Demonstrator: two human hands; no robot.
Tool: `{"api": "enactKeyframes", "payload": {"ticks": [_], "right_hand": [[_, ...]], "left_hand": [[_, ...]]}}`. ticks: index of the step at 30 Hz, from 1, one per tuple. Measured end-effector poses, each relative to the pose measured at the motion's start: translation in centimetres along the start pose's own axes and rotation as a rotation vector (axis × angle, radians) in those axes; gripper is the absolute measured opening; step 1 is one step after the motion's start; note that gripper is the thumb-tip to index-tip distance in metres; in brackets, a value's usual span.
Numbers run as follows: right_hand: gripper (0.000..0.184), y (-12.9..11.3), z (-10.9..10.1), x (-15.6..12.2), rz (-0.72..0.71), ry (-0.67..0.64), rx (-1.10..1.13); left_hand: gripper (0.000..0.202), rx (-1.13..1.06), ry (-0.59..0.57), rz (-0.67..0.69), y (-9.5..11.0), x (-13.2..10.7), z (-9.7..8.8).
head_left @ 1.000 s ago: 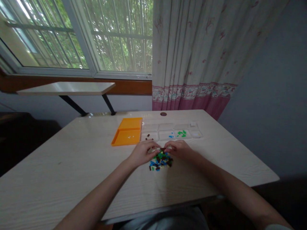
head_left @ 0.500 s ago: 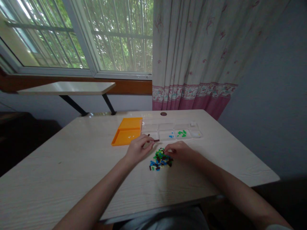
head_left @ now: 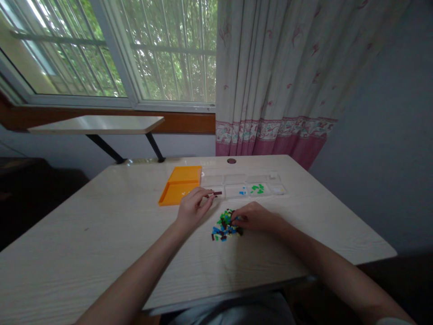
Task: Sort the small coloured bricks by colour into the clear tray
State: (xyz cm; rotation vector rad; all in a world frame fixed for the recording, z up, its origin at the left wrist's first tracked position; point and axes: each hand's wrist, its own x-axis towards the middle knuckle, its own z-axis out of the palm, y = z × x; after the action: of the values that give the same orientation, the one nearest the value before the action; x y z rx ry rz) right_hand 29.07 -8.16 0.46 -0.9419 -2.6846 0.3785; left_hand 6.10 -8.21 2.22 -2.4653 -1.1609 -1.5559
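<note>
Between the fingertips of my left hand (head_left: pixel 194 205) is a small dark brown brick (head_left: pixel 217 193), held over the near left compartment of a clear divided tray (head_left: pixel 237 197). My right hand (head_left: pixel 253 215) is closed at the right side of a pile of small bricks (head_left: pixel 223 229) in green, blue, brown and pale yellow. Its fingertips touch the pile, and whatever they pinch is hidden. Green pieces (head_left: pixel 257 188) lie in one tray compartment, and a few blue pieces (head_left: pixel 242 191) lie in the compartment left of it.
An orange two-part tray (head_left: pixel 164 198) with a few white pieces joins the clear tray on the left. A raised shelf (head_left: pixel 98 124) on black legs stands at the table's back left. A round hole cover (head_left: pixel 231 161) sits near the back edge.
My left hand has moved slightly up and away, carrying the brown brick over the clear tray. My right hand stays at the pile, its fingers shifting slightly.
</note>
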Motion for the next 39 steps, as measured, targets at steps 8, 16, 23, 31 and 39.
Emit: {"api": "enactKeyframes", "payload": {"ticks": [8, 16, 23, 31, 39], "right_hand": [[0.018, -0.1, -0.1, -0.1, -0.018, -0.001, -0.027], [0.018, -0.1, 0.2, 0.0, -0.008, -0.024, -0.04], [0.021, 0.5, 0.8, 0.3, 0.142, 0.148, 0.138], [0.024, 0.7, 1.1, 1.1, 0.337, 0.235, 0.425], [0.027, 0.7, 1.6, 1.2, 0.362, 0.23, 0.55]], "left_hand": [[0.013, 0.022, -0.004, -0.061, -0.6, -0.1, 0.1], [0.023, 0.2, -0.082, -0.263, -2.7, -0.4, 1.7], [0.018, 0.034, -0.243, -0.11, -1.8, -0.7, 1.6], [0.017, -0.048, -0.395, 0.082, 0.3, -1.2, 2.2], [0.017, 0.012, -0.368, 0.126, 0.5, -1.2, 2.4]]}}
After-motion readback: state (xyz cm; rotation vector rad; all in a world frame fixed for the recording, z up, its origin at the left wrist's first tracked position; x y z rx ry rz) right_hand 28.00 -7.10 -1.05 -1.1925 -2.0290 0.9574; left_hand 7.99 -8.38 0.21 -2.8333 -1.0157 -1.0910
